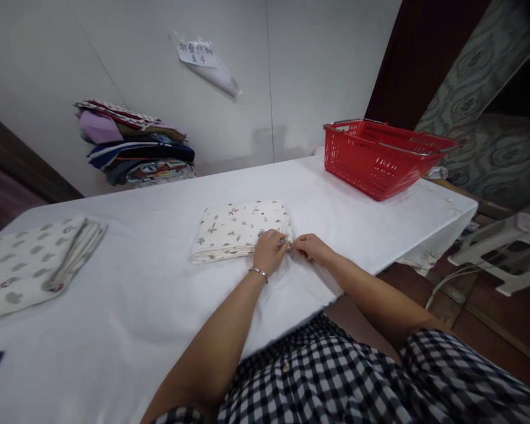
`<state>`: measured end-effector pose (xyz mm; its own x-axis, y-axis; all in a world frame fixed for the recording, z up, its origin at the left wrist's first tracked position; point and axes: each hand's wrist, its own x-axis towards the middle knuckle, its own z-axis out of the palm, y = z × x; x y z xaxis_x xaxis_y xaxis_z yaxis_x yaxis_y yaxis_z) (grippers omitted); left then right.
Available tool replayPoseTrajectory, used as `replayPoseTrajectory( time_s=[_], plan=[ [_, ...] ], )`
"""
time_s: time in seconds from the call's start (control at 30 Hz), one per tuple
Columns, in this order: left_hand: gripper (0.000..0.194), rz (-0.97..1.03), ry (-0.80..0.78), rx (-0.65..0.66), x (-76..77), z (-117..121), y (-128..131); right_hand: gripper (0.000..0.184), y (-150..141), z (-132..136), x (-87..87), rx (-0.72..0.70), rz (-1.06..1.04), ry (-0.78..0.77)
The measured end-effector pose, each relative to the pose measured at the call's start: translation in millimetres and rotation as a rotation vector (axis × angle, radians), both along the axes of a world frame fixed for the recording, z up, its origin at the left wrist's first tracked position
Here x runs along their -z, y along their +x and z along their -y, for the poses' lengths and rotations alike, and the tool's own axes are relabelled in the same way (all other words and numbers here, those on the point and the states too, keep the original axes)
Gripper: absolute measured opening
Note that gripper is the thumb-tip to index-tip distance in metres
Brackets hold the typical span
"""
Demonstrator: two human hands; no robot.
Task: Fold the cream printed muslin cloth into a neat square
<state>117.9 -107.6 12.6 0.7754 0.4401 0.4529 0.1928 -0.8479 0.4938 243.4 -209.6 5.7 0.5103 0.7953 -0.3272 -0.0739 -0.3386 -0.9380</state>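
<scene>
A folded cream cloth [234, 227] with small printed figures lies flat near the middle of the table. My left hand [270, 252], with a bracelet at its wrist, is closed on the near right corner of this cloth. Just to its right, my right hand [311, 248] pinches the gathered edge at the same corner, fingertips close to those of my left. The material between the fingers is crumpled and partly hidden.
Another folded cloth with grey shapes [35, 259] lies at the left. A stack of folded textiles [136, 147] stands by the wall at the back left. A red basket [380, 159] sits at the back right. Beyond the white table's [159, 306] right edge is a white stool [507, 247].
</scene>
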Motion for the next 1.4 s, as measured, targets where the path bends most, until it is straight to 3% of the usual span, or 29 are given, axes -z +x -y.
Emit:
replayPoseTrajectory(
  time_s=[0.3,0.7,0.8,1.0,1.2,1.4],
  plan=[
    [0.013,-0.072,0.1,0.055,-1.6,0,-2,0.018,-4,0,-6.1,0.044,-0.187,0.116],
    [0.022,-0.084,0.135,0.065,-2.3,2,-3,0.013,6,0,-13.4,-0.017,-0.495,0.086],
    [0.016,-0.039,0.126,0.024,-0.1,0,-1,0.014,7,-1,-18.9,-0.052,-0.437,0.109],
    [0.013,0.077,0.043,-0.047,2.7,-3,1,0.013,11,5,-14.0,-0.009,-0.047,0.046],
    [0.013,0.086,0.055,-0.046,2.3,-2,0,0.02,6,3,-7.5,-0.093,0.061,-0.036],
    [0.014,0.081,0.086,-0.024,4.3,-3,1,0.029,0,-7,-6.1,-0.071,0.191,-0.09]
  ],
)
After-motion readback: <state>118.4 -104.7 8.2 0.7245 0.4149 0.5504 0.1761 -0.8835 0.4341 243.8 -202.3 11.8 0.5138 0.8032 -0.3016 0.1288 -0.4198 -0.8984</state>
